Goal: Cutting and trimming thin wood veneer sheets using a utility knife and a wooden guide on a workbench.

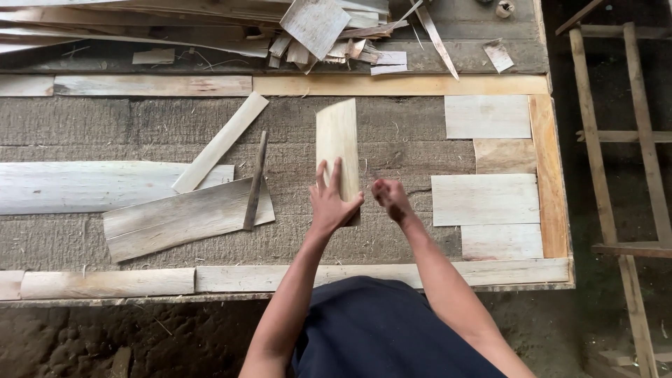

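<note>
Left hand (pixel 332 203) lies flat, fingers spread, on the near end of the veneer strip (pixel 337 143) at table centre; right hand (pixel 390 197) is loosely clenched beside it, and I cannot tell if it holds anything. I judge the strip light, thin, brittle: grip by its long edges. Laid panels (pixel 486 199) sit at 3 o'clock, loose boards (pixel 183 218) and a stick (pixel 255 183) at 9, scrap pile (pixel 315 31) at 12.

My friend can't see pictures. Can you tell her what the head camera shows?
A person's left hand presses on a pale upright strip of thin wood on a rough grey workbench, with the right hand closed beside it. More pale wood pieces lie flat at the right.
</note>
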